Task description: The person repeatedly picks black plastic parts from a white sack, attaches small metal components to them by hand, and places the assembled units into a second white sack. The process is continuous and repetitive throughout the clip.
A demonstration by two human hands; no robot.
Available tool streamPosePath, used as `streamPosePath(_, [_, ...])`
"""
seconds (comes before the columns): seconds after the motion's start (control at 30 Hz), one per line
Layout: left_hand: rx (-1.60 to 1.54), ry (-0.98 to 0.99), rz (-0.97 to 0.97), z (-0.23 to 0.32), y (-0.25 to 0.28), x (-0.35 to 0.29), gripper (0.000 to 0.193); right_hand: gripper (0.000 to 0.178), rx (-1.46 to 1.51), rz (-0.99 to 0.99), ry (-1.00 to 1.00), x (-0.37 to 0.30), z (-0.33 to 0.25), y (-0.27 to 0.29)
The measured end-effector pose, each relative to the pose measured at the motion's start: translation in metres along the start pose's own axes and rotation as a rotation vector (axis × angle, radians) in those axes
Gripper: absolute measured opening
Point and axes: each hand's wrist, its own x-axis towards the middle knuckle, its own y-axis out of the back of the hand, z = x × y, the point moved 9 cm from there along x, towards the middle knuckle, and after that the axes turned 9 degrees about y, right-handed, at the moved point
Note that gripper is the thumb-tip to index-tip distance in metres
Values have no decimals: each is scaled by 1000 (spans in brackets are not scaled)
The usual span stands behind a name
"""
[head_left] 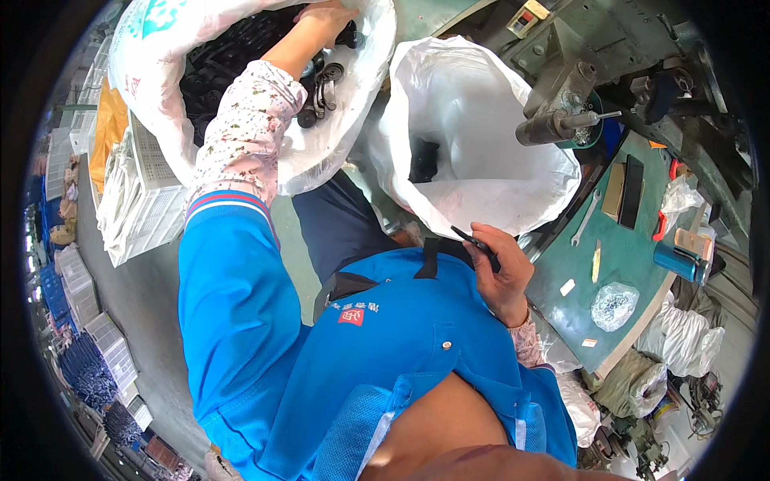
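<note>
My left hand [325, 22] reaches into a large white bag [317, 156] at the upper left; its fingertips are hidden, so its grip does not show. Around it lie many black parts [233, 64], some curved with round ends [325, 84]. In front of my body, my right hand [505, 276] pinches a slim black part [480, 247] between thumb and fingers. Just beyond that hand stands a second white bag [493, 188], wide at the mouth, with a few dark pieces [423, 160] low inside it.
A machine with a metal spindle [573, 120] overhangs the right bag. The green bench [561, 268] at the right carries a wrench [587, 218], a clear bag of small parts [614, 306] and a blue can [682, 262]. White plastic crates [148, 188] stand at the left.
</note>
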Motion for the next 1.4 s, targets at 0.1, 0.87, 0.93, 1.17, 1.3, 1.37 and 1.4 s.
streamPosePath(0.1, [147, -122, 94, 24, 23, -18, 66, 27, -21, 12, 7, -2, -1, 0])
streamPosePath(0.87, [-646, -74, 907, -13, 32, -146, 41, 22, 17, -3, 75, -9, -19, -9])
streamPosePath(0.93, [-982, -56, 931, -33, 38, -151, 35, 23, 328, 98, -173, -27, 7, -13])
streamPosePath(1.17, [-2044, 135, 1106, -99, -12, -133, 31, 29, 602, 139, -307, -25, 14, -19])
streamPosePath(1.3, [-2585, 57, 956, -92, -21, -136, 32, 25, 667, 152, -344, -32, 18, -22])
streamPosePath(1.37, [-2728, -138, 821, -95, -24, -136, 39, 24, 690, 162, -364, -34, 19, -24])
streamPosePath(1.4, [-2805, -113, 788, -92, -24, -139, 37, 24, 680, 158, -387, -35, 22, -26])
